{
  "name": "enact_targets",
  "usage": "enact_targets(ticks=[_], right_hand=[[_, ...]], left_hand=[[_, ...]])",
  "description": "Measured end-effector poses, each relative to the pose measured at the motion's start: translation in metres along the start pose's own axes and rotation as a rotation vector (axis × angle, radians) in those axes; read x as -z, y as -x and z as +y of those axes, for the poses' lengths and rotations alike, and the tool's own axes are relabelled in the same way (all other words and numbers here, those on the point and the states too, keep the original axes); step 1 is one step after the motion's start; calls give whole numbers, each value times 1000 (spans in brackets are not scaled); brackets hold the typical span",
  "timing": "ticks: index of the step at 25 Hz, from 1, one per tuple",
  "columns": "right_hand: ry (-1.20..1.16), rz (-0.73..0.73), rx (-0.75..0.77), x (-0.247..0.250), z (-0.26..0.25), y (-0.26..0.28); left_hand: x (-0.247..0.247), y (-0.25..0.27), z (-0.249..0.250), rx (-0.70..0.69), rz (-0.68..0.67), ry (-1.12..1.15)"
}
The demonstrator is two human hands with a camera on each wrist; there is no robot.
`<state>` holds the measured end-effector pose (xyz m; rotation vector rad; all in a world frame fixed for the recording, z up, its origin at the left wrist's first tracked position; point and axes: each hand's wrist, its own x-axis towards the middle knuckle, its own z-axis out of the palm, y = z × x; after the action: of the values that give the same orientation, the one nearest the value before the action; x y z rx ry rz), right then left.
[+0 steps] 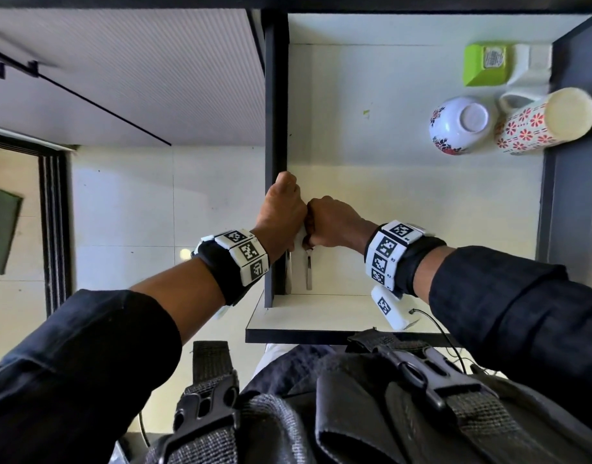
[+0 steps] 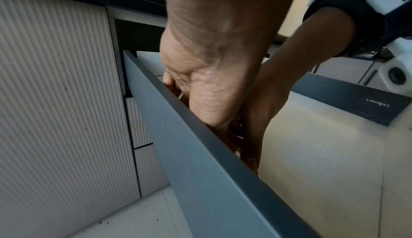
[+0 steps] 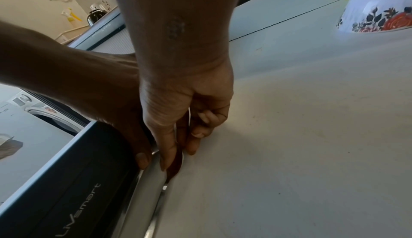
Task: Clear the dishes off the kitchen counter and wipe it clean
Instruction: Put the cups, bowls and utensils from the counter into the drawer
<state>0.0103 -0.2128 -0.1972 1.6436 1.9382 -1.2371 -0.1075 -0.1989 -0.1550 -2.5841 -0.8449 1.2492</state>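
An open drawer (image 1: 388,202) with a white floor and dark grey walls lies below me. Both hands reach down by its left wall (image 1: 274,128). My right hand (image 1: 324,222) pinches a steel spoon (image 1: 308,272) near its bowl (image 3: 177,164), thumb on one side and fingers on the other. My left hand (image 1: 284,209) curls round a second, flat steel utensil (image 1: 289,272) that lies along the wall (image 3: 149,189), with the thumb on it. In the left wrist view the drawer wall (image 2: 200,162) hides the left hand's fingertips.
At the drawer's far right stand an upturned white floral bowl (image 1: 458,125), a red-flowered mug (image 1: 539,122) lying on its side, a green container (image 1: 485,63) and a white one (image 1: 529,65). Ribbed cabinet fronts (image 2: 55,101) are to the left.
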Motion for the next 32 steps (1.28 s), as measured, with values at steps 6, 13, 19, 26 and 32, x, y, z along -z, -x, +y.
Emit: enact_targets(ticks=[6, 13, 19, 26, 32], right_hand=[[-19, -75, -4, 3, 4, -4], [206, -302, -70, 54, -22, -12], [145, -62, -139, 119, -85, 35], [-184, 533, -34, 93, -234, 67], [-435, 845, 100, 111, -324, 37]], left_hand=[[-7, -3, 6, 44, 57, 16], [-14, 23, -22, 66, 278, 151], [-55, 75, -78, 64, 723, 603], [-166, 202, -154, 341, 775, 790], [-195, 277, -254, 506, 858, 733]])
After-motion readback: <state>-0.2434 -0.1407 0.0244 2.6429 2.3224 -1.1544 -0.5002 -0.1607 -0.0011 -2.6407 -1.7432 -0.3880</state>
